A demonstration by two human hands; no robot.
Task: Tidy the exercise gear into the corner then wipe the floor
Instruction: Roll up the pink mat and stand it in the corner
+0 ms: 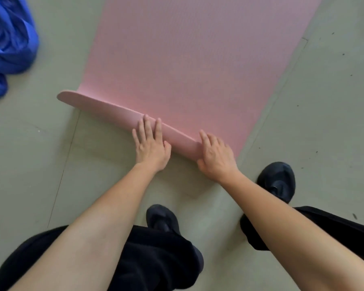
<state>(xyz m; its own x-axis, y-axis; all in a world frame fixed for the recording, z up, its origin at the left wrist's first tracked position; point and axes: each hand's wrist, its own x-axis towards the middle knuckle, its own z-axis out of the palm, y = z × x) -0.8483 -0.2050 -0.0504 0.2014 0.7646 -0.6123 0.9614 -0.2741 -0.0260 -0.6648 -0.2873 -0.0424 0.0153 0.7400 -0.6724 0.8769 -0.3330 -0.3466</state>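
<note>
A pink exercise mat (187,59) lies flat on the grey floor and stretches away from me. Its near end is curled up and over into the start of a roll (105,109). My left hand (151,145) presses on the middle of that curled edge with its fingers laid over the top. My right hand (215,156) grips the same edge at its right corner, thumb underneath. Both forearms reach forward from the bottom of the view.
A crumpled blue resistance band (8,43) lies on the floor at the upper left, beside the mat. My two dark shoes (276,180) stand just behind the mat's near end. Grey tiled floor (324,101) surrounds the mat.
</note>
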